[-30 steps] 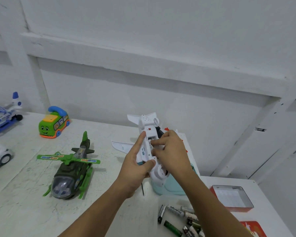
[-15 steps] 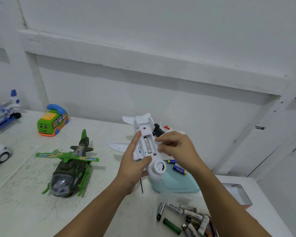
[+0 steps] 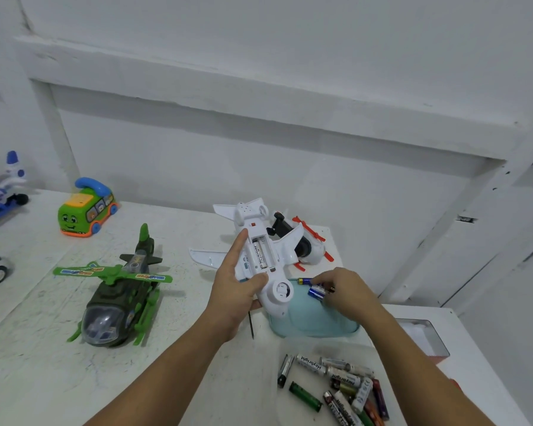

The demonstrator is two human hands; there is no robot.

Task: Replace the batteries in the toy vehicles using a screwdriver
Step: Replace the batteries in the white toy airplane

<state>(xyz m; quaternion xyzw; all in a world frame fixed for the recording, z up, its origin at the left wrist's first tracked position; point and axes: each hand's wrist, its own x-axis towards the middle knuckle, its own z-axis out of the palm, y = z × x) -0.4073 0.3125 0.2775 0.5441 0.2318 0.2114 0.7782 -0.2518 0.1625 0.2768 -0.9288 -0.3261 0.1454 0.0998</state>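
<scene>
I am holding the white toy airplane (image 3: 277,290) belly-up above the table (image 3: 28,364) in my left hand (image 3: 234,299). The thumb is pressing on the underside near the nose. The index finger is lying straight along the fuselage. The other fingers are wrapping round the far side, out of view.

The battery compartment (image 3: 267,250) is facing me with its cover off. A seated cell (image 3: 259,253) is occupying one slot, and the slot beside it is looking empty.

A thin dark shaft, which I am taking to be the screwdriver (image 3: 251,325), is projecting downward from under this hand. I cannot tell whether the lower fingers are gripping it.

My right hand (image 3: 345,292) is reaching down, just right of the airplane's nose, to the light blue container (image 3: 314,321). Its fingers are curling in, and the fingertips are pinching the end of a blue battery (image 3: 316,292) lying on top of the container. A second cell (image 3: 303,281) is lying just beyond it. I cannot tell whether the blue battery is leaving the surface.

Step in hand, by my judgement: I am loading fresh cells into the opened airplane. Screw removal appears complete. Cover refitting is not yet begun.

Next move, by my judgement:
- Carry the blue battery to the empty slot.
- Match its polarity to the spring end.
- Press it flat while the left hand is keeping the fuselage level.

The pile of loose batteries (image 3: 336,382) near the front edge is probably spent stock, so I am planning to draw only from the container. The green helicopter (image 3: 117,290) is standing to the left, well apart.
</scene>
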